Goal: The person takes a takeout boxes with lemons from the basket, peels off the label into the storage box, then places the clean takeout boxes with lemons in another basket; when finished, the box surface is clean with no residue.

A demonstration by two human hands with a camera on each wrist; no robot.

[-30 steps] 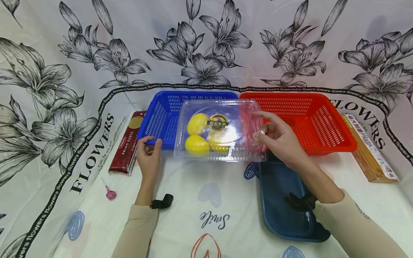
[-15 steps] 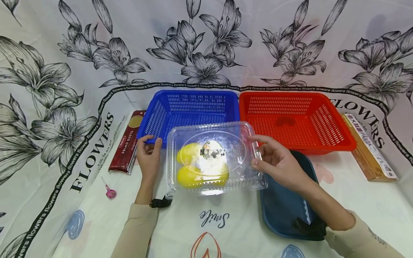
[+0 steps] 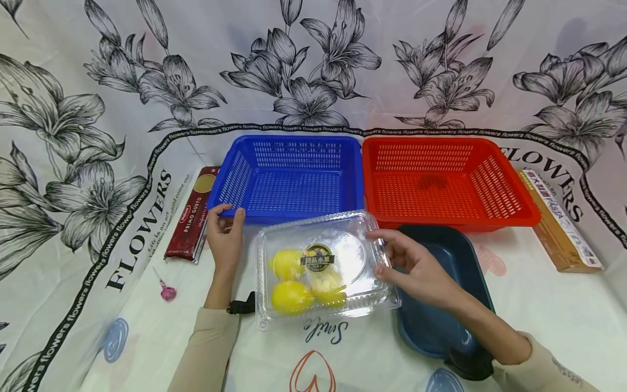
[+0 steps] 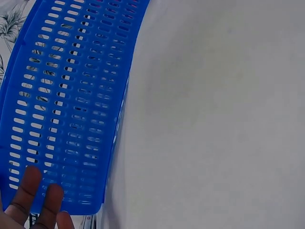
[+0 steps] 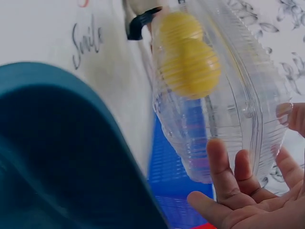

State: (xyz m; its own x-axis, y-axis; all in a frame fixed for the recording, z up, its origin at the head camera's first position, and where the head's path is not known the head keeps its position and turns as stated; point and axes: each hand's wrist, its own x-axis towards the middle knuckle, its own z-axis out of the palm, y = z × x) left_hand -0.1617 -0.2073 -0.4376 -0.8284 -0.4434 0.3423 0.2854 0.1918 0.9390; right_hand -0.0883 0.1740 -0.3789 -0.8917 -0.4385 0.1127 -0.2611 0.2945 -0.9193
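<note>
My right hand (image 3: 411, 267) pinches the right end of a clear plastic fruit box (image 3: 360, 294), thumb on top, with several lemons (image 3: 292, 297) inside. The box is lidded, carries a round black and gold label, and is held slightly tilted above the cloth in front of the baskets. From the right wrist view, the curled fingers (image 5: 219, 157) of that hand show by the box's side. My left hand (image 3: 225, 239) rests at the front left corner of a blue basket (image 3: 294, 190); its loosely bent fingers lie against the basket's slotted wall (image 4: 71, 119) in the left wrist view.
A red basket (image 3: 441, 201) stands right of the blue one. Beneath my right forearm lies a dark blue tray (image 3: 441, 321). A red spaghetti packet (image 3: 188, 228) and pink lollipop (image 3: 168, 292) are at left; a pasta box (image 3: 563, 228) is at far right.
My right hand has brought the fruit box of lemons down and towards me, from in front of the baskets, tilting it a little. The left hand has stayed at the blue basket's corner.
</note>
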